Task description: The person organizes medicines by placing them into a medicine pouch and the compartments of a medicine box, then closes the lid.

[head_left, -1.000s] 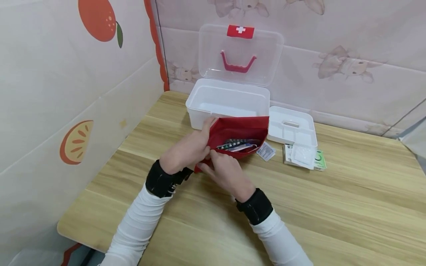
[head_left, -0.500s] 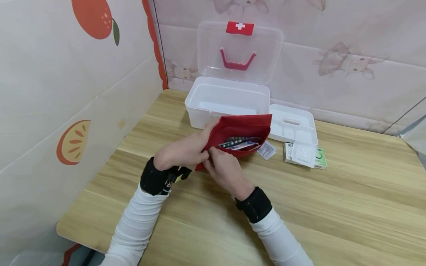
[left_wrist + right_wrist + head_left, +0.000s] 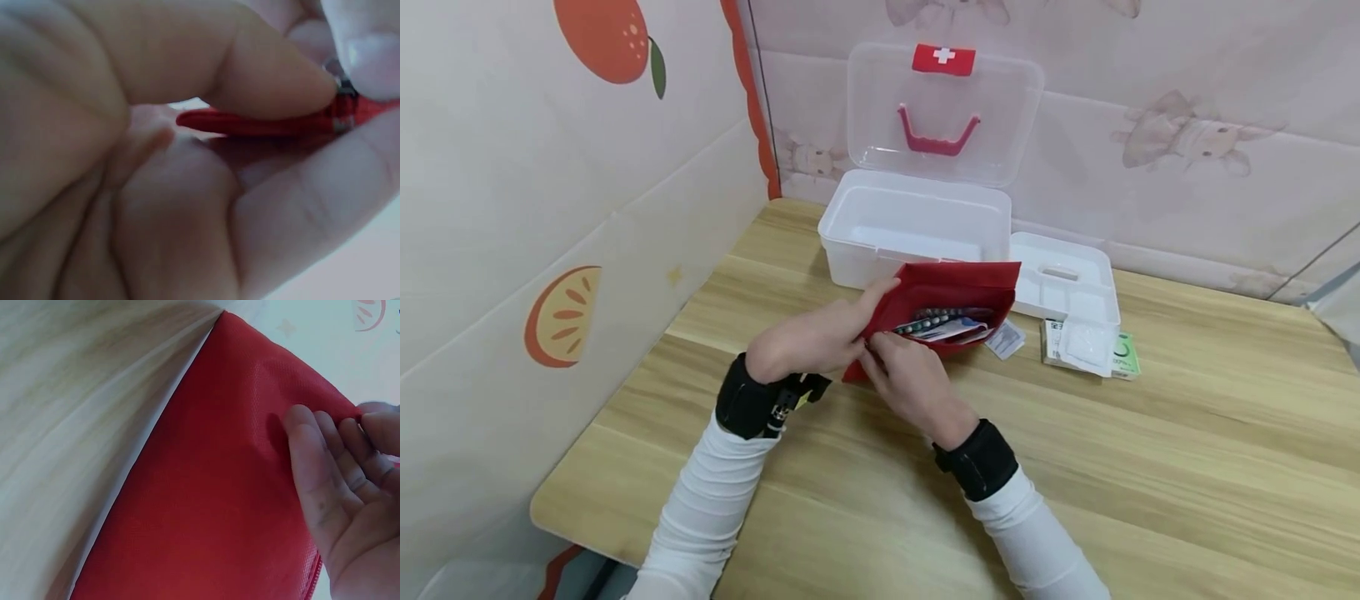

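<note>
Its contents (image 3: 946, 326) partly hidden, the red pouch (image 3: 958, 295) is in front of the white box (image 3: 853, 265), the left hand (image 3: 820, 335), wrist bent, and right hand (image 3: 913, 379), fingers curled, each in a pinching grip at its left end.

The one clear sign is a white cross (image 3: 943, 56) on the red latch (image 3: 924, 58) of the raised see-through lid (image 3: 943, 96). Dark characters mark the white part of a flat carton (image 3: 1126, 358), and a curved mark its green part (neither legible here); print on a small packet (image 3: 1006, 340) is too small to read.
</note>
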Action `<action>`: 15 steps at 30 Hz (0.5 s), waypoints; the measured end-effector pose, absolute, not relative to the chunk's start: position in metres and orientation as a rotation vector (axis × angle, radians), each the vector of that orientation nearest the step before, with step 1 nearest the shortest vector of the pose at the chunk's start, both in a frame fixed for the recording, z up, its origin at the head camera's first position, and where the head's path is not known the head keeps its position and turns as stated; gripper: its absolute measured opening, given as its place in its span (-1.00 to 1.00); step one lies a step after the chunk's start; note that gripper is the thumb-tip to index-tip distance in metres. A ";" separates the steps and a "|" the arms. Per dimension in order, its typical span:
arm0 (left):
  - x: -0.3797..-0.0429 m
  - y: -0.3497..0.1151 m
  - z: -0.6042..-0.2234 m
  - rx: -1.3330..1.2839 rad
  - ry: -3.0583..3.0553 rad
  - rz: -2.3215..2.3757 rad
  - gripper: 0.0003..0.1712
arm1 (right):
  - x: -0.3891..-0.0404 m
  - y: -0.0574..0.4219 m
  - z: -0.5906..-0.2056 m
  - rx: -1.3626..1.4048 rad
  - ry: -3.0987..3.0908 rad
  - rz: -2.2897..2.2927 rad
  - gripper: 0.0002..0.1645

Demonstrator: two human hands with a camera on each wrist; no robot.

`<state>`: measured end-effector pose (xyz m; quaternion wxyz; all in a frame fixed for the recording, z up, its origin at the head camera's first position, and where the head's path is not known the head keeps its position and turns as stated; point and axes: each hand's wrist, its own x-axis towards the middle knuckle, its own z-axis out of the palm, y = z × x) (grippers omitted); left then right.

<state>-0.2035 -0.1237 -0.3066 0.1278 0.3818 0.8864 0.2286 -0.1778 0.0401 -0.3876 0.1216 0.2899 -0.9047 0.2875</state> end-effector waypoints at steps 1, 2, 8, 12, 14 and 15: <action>-0.203 -0.124 -0.307 1.128 2.583 0.658 -0.17 | -0.178 0.041 -0.388 0.849 -2.630 0.837 -0.85; -0.204 -0.124 -0.307 1.150 2.587 0.640 -0.17 | -0.178 0.041 -0.388 0.852 -2.623 0.839 -0.86; -0.206 -0.124 -0.308 1.215 2.603 0.671 -0.10 | -0.180 0.046 -0.385 0.850 -2.639 0.886 -0.93; -0.206 -0.125 -0.308 1.239 2.616 0.702 -0.08 | -0.180 0.047 -0.383 0.875 -2.684 0.905 -0.89; -0.207 -0.125 -0.309 1.260 2.615 0.723 -0.07 | -0.180 0.047 -0.382 0.881 -2.684 0.899 -0.88; -0.207 -0.125 -0.309 1.265 2.608 0.745 -0.06 | -0.180 0.047 -0.382 0.877 -2.675 0.897 -0.89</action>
